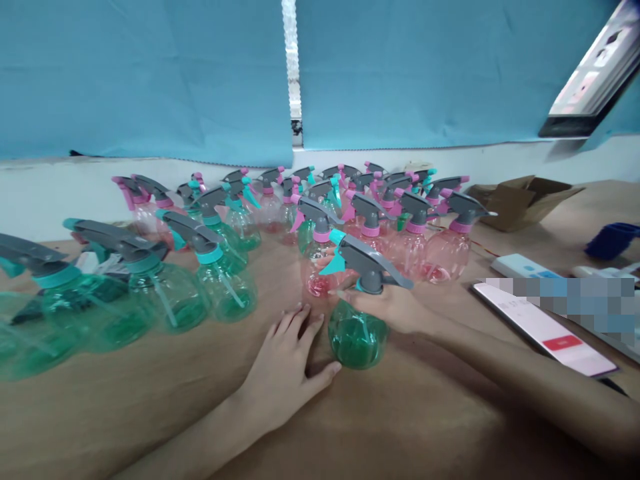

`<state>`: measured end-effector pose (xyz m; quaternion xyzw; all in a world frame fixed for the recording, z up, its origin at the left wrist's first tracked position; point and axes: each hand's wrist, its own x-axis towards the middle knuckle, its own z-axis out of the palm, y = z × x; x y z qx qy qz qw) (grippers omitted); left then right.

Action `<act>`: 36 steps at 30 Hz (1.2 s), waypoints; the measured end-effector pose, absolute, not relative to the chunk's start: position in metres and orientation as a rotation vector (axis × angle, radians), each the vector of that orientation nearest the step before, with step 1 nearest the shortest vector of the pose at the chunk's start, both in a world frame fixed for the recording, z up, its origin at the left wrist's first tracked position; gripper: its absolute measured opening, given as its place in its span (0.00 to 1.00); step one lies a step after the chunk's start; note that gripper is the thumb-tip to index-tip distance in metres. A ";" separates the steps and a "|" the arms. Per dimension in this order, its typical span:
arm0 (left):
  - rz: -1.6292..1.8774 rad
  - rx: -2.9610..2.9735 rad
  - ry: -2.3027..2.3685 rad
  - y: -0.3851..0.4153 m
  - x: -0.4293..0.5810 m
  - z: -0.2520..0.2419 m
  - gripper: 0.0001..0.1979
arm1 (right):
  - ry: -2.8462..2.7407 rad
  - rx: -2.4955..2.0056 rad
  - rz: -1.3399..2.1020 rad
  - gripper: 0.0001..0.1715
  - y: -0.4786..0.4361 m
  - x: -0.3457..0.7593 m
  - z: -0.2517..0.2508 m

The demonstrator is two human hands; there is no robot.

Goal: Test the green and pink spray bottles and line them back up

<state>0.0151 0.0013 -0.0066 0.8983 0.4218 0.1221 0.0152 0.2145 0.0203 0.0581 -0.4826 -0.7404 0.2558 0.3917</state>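
Observation:
In front of me a green spray bottle [357, 340] with a grey head and a teal trigger stands nearly upright over the brown table. My right hand [387, 307] is closed around its neck just under the grey head, hiding the collar. Beside the bottle's left side, my left hand [285, 367] lies palm down with its fingers spread and holds nothing. Behind the gripped bottle is a pink spray bottle [317, 287], partly covered by my right hand's fingers. At the left stand several more green spray bottles [227, 293] with teal collars.
Several pink spray bottles [445, 257] stand behind my right hand, with mixed ones farther back by the wall. To the right lie a phone [540, 327], a light-blue box [525, 267] and a dark-blue object [613, 240]. An open cardboard box [520, 203] sits behind them.

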 end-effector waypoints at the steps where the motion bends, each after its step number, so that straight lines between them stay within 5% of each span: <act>1: 0.380 2.792 1.311 0.001 0.015 -0.006 0.29 | -1.872 -1.222 0.676 0.10 0.020 0.214 0.058; 36: 0.289 2.816 1.330 0.002 0.016 -0.005 0.31 | -1.848 -1.215 0.775 0.09 0.022 0.217 0.053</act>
